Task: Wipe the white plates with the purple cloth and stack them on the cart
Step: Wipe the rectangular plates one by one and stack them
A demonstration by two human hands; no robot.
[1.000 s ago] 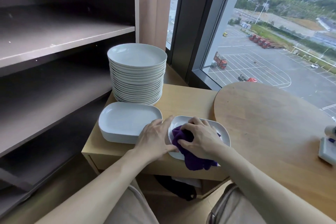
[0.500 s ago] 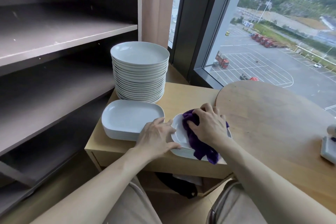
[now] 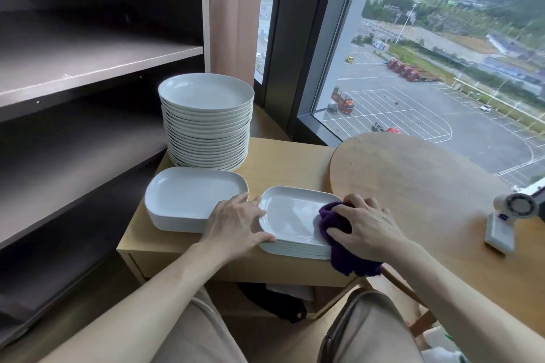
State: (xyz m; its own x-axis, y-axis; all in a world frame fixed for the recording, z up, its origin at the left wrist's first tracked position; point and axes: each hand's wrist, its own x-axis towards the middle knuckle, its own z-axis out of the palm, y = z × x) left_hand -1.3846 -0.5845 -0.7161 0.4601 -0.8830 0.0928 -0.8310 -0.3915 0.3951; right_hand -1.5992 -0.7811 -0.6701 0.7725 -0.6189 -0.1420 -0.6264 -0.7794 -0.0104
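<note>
The right hand has its grip closed around a bunched purple cloth, fingers curled over the top and thumb tucked in at the near side. It presses the cloth onto the right end of a white rectangular plate, and a fold of the cloth hangs over the plate's near right corner. That plate is the top one of a low stack standing at the front edge of the light wooden cart. The left hand has a loose, open grip: its fingers are spread along the plate's left rim, with the thumb lying on the near rim. Just left of it, a second low stack of rectangular plates sits on the cart, nearly touching the first. Behind that stands a tall pile of round white plates, near the grey shelf. To the right, a round wooden tabletop carries a small white device by the window
</note>
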